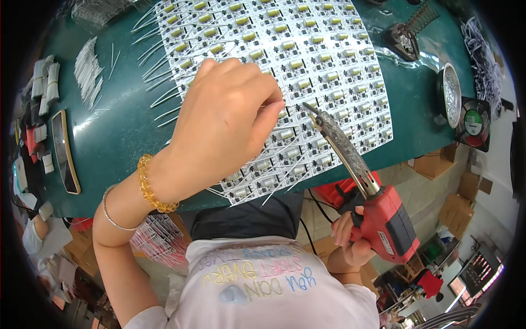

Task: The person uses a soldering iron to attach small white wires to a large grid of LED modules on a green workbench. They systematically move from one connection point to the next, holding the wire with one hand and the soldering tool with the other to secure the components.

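A white panel of many small circuit boards (pixel 383 123), each carrying a yellowish cylindrical component, lies on the green table. Over its middle, my left hand (pixel 230 109) is closed in a pinch on what looks like a thin wire, mostly hidden by the fingers. Thin white wires (pixel 164 98) stick out from the panel's left side, and others lie across its near rows. My right hand (pixel 353 238) grips the red and black handle of a soldering gun (pixel 386 219). The gun's dark tip points at the boards, just right of my left fingertips.
Loose white wires (pixel 87 71) and a phone (pixel 66 152) lie at left, beside bundled wires (pixel 52 82). On the right are a soldering iron stand with a coil (pixel 402 41), a round metal dish (pixel 451 96) and a small black fan (pixel 474 123). Cardboard boxes (pixel 457 211) stand below.
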Tool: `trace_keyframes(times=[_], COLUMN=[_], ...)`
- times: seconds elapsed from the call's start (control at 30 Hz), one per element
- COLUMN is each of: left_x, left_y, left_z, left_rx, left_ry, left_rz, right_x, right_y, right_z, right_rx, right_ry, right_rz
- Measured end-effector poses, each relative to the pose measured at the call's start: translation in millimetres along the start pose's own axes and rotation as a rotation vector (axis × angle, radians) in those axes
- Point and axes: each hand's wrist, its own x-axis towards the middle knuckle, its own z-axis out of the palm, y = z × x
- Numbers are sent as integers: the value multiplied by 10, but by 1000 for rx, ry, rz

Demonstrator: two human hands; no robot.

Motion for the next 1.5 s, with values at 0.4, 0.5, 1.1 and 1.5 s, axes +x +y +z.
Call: trace_keyframes(times=[0.4, 0.5, 1.1, 1.5], left_x=[46, 63, 72, 64], left_y=[-10, -10, 12, 24], left_z=[-6, -10, -23, -17], left_rx=[21, 44, 131, 148], left_ry=[9, -17, -65, -56], left_rz=[66, 79, 84, 88], right_x=[125, 100, 148, 152], right_y=[-83, -102, 24, -85], right_z=[122, 125, 63, 194], right_rx=[202, 162, 204, 173], right_ry=[-14, 13, -63, 26], right_rz=[58, 65, 52, 1])
